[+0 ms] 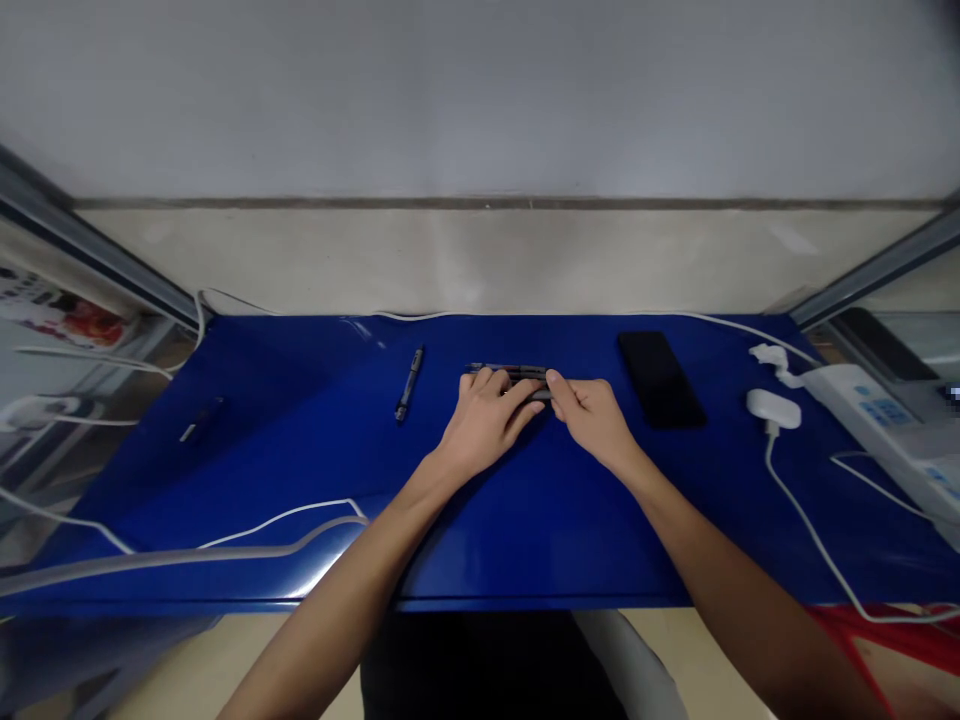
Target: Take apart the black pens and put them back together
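Near the middle of the blue tabletop [510, 530], my two hands meet over a small bundle of dark pens [529, 371]. The fingers of my left hand [484, 410] curl over the left part of the bundle, with thumb and forefinger reaching toward its right end. My right hand [592, 412] is closed around that right end, thumb on top. The pens lie roughly level, side by side, low over the table; my fingers hide much of them, so their exact number cannot be made out. Left of my hands, apart from them, a single dark pen [409, 384] lies slanted.
A black phone [661, 380] lies right of my hands. Farther right are a white rounded case [774, 408] on a cable and a white power strip [862, 400]. A small dark object [201, 420] sits at left. White cables [277, 515] cross the front left; a wall [480, 260] stands behind.
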`<state>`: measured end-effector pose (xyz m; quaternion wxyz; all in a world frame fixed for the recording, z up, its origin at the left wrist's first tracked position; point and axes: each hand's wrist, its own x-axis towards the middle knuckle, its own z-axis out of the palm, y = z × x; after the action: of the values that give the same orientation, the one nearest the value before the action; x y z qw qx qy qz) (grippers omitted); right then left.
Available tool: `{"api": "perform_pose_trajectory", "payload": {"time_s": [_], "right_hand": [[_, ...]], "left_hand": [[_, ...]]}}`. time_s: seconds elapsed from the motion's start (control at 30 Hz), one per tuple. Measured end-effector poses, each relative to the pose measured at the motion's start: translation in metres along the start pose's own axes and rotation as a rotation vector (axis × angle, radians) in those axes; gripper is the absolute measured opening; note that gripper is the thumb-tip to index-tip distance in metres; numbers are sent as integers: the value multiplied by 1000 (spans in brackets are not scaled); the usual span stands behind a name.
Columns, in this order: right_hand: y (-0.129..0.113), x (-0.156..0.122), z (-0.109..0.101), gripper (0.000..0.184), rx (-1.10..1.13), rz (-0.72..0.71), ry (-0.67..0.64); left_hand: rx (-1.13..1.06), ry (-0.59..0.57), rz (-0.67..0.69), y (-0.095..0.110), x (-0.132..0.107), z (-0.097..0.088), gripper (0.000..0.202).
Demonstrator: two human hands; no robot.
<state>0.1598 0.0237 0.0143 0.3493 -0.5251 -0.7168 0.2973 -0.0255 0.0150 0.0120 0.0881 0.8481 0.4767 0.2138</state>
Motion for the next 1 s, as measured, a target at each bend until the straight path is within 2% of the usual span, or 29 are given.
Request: {"api": "perform_pose_trajectory", "payload": {"time_s": [0.1,0.17,0.23,0.33,0.47,0.63,0.73,0.9,1.0], "right_hand": [[-2,-1,-2,48,36,-11,-4],[-4,-1,-2,33,9,-91,24],[-6,-2,-1,28,-45,-167,61],[-5,-2,1,36,-93,-168,88],[-3,-2,4,45,-31,-48,87],[-2,-2,2,43,125,-16,55],[0,-2,1,33,260,-38,35],[-1,-3,3,25,435,-99,-61],[-5,-3,6,35,521,-107,-114]], "left_hand": [[4,1,-24,0,0,1,37],[12,12,-65,-1,1,0,41],[13,21,-82,-1,1,-1,43],[7,24,-56,2,1,-2,40],[39,15,-27,3,0,0,38],[-43,23,-10,-3,0,0,36],[-317,91,-49,-6,2,-3,32],[-1211,311,-162,-5,8,-4,23],[-1372,372,-202,-5,10,-5,21]]}}
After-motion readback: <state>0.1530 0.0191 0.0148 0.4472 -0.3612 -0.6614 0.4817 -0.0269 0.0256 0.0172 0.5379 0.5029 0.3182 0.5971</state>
